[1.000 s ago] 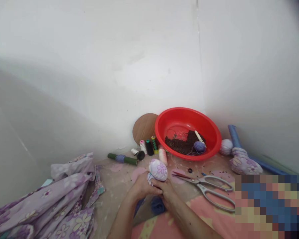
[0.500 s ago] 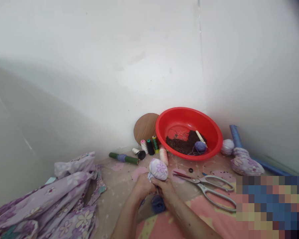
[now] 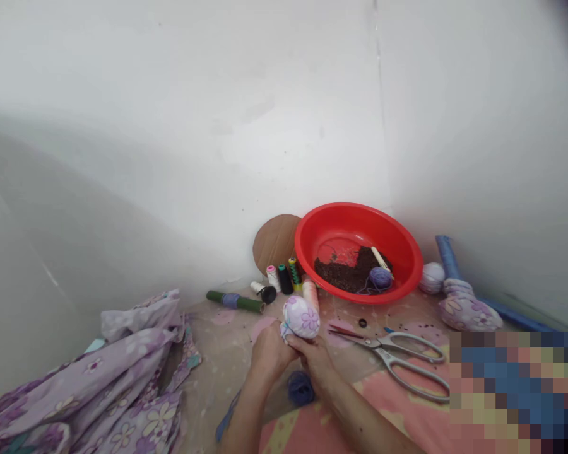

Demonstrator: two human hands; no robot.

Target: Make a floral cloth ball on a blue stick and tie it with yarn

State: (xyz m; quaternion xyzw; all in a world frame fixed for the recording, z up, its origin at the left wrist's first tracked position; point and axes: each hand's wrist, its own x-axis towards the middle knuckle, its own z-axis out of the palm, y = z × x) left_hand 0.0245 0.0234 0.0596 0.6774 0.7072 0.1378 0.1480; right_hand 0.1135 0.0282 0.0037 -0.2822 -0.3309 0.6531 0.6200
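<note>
A white wall [image 3: 208, 126] is rising behind a pink printed mat [image 3: 397, 403] laid into the room's corner. The left hand [image 3: 269, 356] and right hand [image 3: 315, 359] are holding one stuffed floral fabric ball [image 3: 301, 318] just above the mat, near its middle. Their fingers [image 3: 303, 343] are closing narrowly around the gathered cloth at the ball's underside; a tight, even pinch there looks best for keeping the ball round and firm.

One dark blue yarn ball [image 3: 300, 388] is lying just below the hands, and a peach thread spool [image 3: 311, 296] is standing just behind them. About four more spools are clustering along the back edge. One red plastic basin [image 3: 355, 210] is holding dark granular filling [image 3: 345, 274], one blue yarn ball [image 3: 381, 277] and one pale stick [image 3: 381, 258]. One pair of steel scissors [image 3: 388, 356] is lying to the right, while one pale fabric ball [image 3: 431, 278] and one floral bundle [image 3: 464, 313] are sitting toward the right corner.
</note>
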